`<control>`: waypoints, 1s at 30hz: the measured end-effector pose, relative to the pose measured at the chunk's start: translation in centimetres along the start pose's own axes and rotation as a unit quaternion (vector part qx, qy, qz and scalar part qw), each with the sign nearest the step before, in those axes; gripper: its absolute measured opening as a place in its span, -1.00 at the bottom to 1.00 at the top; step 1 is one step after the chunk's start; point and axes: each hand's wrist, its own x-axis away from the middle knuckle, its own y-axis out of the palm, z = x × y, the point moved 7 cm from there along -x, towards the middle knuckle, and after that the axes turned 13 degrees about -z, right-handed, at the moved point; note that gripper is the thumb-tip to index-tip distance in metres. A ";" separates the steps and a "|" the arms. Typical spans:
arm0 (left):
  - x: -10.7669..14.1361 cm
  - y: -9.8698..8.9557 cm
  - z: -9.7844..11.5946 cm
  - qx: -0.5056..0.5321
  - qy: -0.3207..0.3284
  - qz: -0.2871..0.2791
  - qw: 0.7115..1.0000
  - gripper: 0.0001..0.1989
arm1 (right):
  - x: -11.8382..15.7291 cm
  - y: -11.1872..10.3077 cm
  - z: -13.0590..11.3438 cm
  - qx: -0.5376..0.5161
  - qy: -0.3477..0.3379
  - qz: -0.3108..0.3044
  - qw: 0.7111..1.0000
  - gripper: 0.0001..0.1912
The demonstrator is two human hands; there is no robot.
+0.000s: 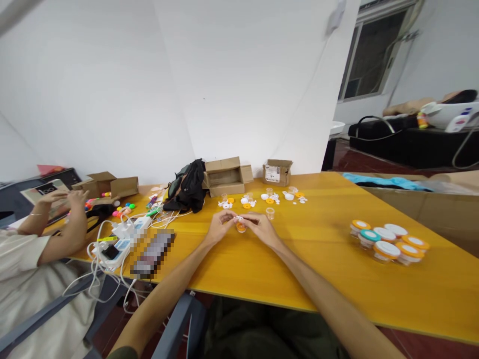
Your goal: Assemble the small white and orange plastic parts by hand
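Observation:
Near the middle of the table, my left hand (220, 225) and my right hand (262, 229) meet with their fingertips closed on a small white plastic part (238, 218). Just below it, between the hands, shows an orange-rimmed piece (241, 228); whether it is joined to the white part I cannot tell. A clear plastic cup (270, 213) stands just beyond my right hand. Behind it lie loose white pieces (225, 204), orange rings (270, 201) and a white round cap (289, 196), in several small groups with more clear cups.
Several lidded jars (386, 250) stand clustered at the right. Cardboard boxes (224, 188) and a black bag (189, 187) line the wall. Left lie a phone (153, 254), a power strip (121, 247) and white cables. Another person's hands (77, 197) are at the far left.

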 end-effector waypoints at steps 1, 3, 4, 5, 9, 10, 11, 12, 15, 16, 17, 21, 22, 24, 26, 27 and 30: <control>0.0 0.0 0.0 -0.001 0.000 0.000 1.000 -0.69 | 0.0 0.0 -0.1 0.001 0.000 0.001 1.000 -0.71; 0.0 0.0 0.0 -0.003 0.003 0.001 1.000 -0.69 | 0.1 0.0 -0.2 0.001 0.000 0.002 1.000 -0.71; 0.1 0.0 0.1 -0.005 0.005 0.002 1.000 -0.69 | 0.1 0.0 -0.2 0.000 0.000 0.001 1.000 -0.71; 0.1 0.0 0.1 -0.008 0.006 0.002 1.000 -0.70 | 0.1 0.0 -0.3 -0.001 -0.002 0.001 1.000 -0.71; 0.1 0.0 0.1 -0.008 0.010 0.001 1.000 -0.69 | 0.0 0.1 -0.4 -0.001 -0.005 -0.001 1.000 -0.69; 0.1 0.0 0.1 -0.007 0.012 0.001 1.000 -0.69 | 0.0 0.1 -0.4 -0.001 -0.006 -0.002 1.000 -0.68; 0.1 0.0 0.1 -0.006 0.013 -0.001 1.000 -0.68 | 0.0 0.2 -0.4 0.000 -0.007 -0.001 1.000 -0.68; 0.1 0.0 0.1 -0.007 0.015 -0.001 1.000 -0.67 | 0.0 0.2 -0.4 0.000 -0.007 -0.001 1.000 -0.68; 0.0 0.1 0.1 -0.015 0.018 -0.004 1.000 -0.64 | 0.0 0.1 -0.4 0.002 -0.009 0.008 1.000 -0.68; 0.0 0.1 0.1 -0.018 0.019 -0.005 1.000 -0.64 | 0.0 0.0 -0.4 0.004 -0.012 0.010 1.000 -0.69; 0.0 0.1 0.1 -0.021 0.021 -0.007 1.000 -0.64 | 0.0 0.0 -0.4 0.005 -0.015 0.013 1.000 -0.69; 0.1 0.3 0.3 -0.040 0.034 -0.013 0.999 -0.67 | -0.1 -0.2 0.1 0.008 -0.015 0.021 1.000 -0.71; 0.1 0.3 0.4 -0.047 0.036 -0.013 0.998 -0.68 | -0.2 -0.3 0.3 0.007 -0.011 0.021 1.000 -0.72; 0.1 0.3 0.6 -0.064 0.038 -0.014 0.997 -0.70 | -0.2 -0.3 0.4 -0.003 -0.005 0.020 1.000 -0.74; 0.1 0.2 0.6 -0.081 0.036 -0.016 0.996 -0.72 | -0.2 -0.3 0.4 -0.020 -0.002 0.018 1.000 -0.75; 0.0 0.2 0.6 -0.089 0.035 -0.018 0.995 -0.73 | -0.2 -0.4 0.3 -0.028 -0.001 0.018 0.999 -0.75; 0.0 0.2 0.5 -0.122 0.032 -0.022 0.992 -0.75 | -0.1 -0.6 0.1 -0.040 0.001 0.030 0.999 -0.74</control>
